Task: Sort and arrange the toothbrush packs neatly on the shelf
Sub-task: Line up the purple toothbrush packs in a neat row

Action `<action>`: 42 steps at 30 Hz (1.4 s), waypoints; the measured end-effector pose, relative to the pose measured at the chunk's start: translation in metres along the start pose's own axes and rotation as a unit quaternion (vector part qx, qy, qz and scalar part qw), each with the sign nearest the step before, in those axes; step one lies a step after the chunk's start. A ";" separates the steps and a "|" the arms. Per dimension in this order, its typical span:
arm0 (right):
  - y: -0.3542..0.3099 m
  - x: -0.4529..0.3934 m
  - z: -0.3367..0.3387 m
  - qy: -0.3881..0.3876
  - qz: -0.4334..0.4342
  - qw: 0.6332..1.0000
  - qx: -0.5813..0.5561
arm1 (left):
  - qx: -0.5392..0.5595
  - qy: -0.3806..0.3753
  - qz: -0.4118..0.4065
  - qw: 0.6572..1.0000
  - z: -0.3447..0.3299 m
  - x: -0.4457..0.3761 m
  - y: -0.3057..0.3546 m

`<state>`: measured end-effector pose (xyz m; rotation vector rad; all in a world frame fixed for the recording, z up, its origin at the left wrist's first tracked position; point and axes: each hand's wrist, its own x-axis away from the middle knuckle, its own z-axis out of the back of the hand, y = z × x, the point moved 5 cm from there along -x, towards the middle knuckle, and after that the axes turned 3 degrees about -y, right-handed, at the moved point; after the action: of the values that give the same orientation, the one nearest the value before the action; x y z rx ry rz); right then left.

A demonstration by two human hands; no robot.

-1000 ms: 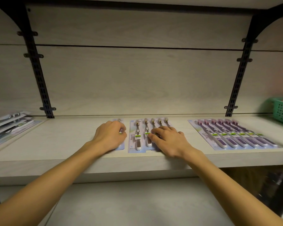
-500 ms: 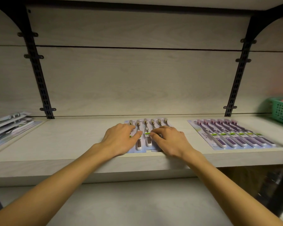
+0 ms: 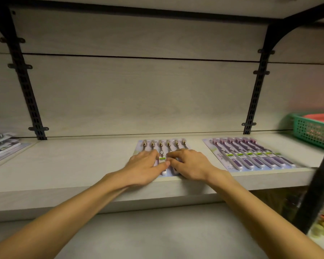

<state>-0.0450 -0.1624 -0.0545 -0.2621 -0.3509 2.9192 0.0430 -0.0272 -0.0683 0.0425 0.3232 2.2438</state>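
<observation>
A row of brown-headed toothbrush packs [image 3: 164,144] lies flat in the middle of the pale wooden shelf [image 3: 73,165]. My left hand [image 3: 145,166] rests flat on the row's left part, fingers straight, thumb reaching right. My right hand [image 3: 190,163] presses on the right part, fingers slightly bent, touching the packs. The two hands nearly meet over one handle. A second row of purple toothbrush packs [image 3: 251,155] lies to the right, apart from my hands.
A green plastic basket [image 3: 313,130] with red contents stands at the far right. Grey-white packs [image 3: 2,145] lie on the shelf at far left. Black slotted uprights [image 3: 24,81] [image 3: 257,86] run up the back wall. A dark post [image 3: 318,186] crosses the right foreground.
My left hand slid the separate left pack rightwards against the middle row and now lies on the joined row. My right hand stayed on the row's right part.
</observation>
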 end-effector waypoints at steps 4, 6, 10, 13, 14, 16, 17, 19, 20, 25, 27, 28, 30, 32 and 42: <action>0.016 0.005 0.001 -0.015 -0.002 1.000 -0.019 | 0.014 -0.036 0.038 0.999 -0.007 -0.013 0.018; 0.028 0.007 0.005 -0.012 -0.001 0.999 -0.031 | 0.009 -0.051 0.033 0.998 -0.008 -0.019 0.033; 0.053 0.018 0.014 -0.007 -0.011 0.999 -0.031 | -0.009 -0.053 0.004 0.999 -0.019 -0.025 0.061; 0.065 0.023 0.014 0.001 -0.009 1.000 -0.013 | -0.003 -0.042 0.003 0.999 -0.021 -0.026 0.072; 0.066 0.024 0.013 0.004 -0.007 1.000 -0.010 | -0.003 -0.040 0.004 0.999 -0.021 -0.025 0.073; 0.065 0.027 0.013 0.013 -0.005 1.000 0.002 | -0.003 -0.037 -0.001 0.999 -0.023 -0.023 0.072; 0.063 0.030 0.013 0.017 -0.003 1.000 0.011 | -0.004 -0.034 -0.004 0.999 -0.023 -0.021 0.071; 0.060 0.034 0.013 0.023 0.000 1.000 0.019 | -0.010 -0.032 -0.006 0.999 -0.024 -0.017 0.071; 0.059 0.036 0.013 0.024 0.002 1.000 0.018 | -0.012 -0.033 -0.006 0.999 -0.025 -0.016 0.071; 0.053 0.033 0.012 0.001 0.003 1.000 0.001 | -0.032 -0.043 0.007 0.999 -0.021 -0.010 0.068; 0.046 0.031 0.010 -0.003 0.007 1.000 -0.009 | -0.036 -0.045 0.015 0.998 -0.016 -0.005 0.064; 0.041 0.031 0.008 0.000 0.007 1.000 -0.010 | -0.038 -0.046 0.018 0.998 -0.015 -0.001 0.062; 0.034 0.033 0.006 0.008 0.005 1.000 0.000 | -0.037 -0.050 0.020 0.998 -0.013 0.006 0.058; 0.029 0.035 0.005 0.011 0.000 1.000 0.006 | -0.042 -0.051 0.016 0.998 -0.013 0.009 0.056; 0.008 0.036 0.013 0.001 -0.047 0.998 -0.039 | 0.002 -0.018 -0.029 0.999 0.009 0.024 0.032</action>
<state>-0.0835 -0.1660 -0.0492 -0.2535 -0.4636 2.8156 0.0046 -0.0260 -0.0534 0.0741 0.3056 2.1818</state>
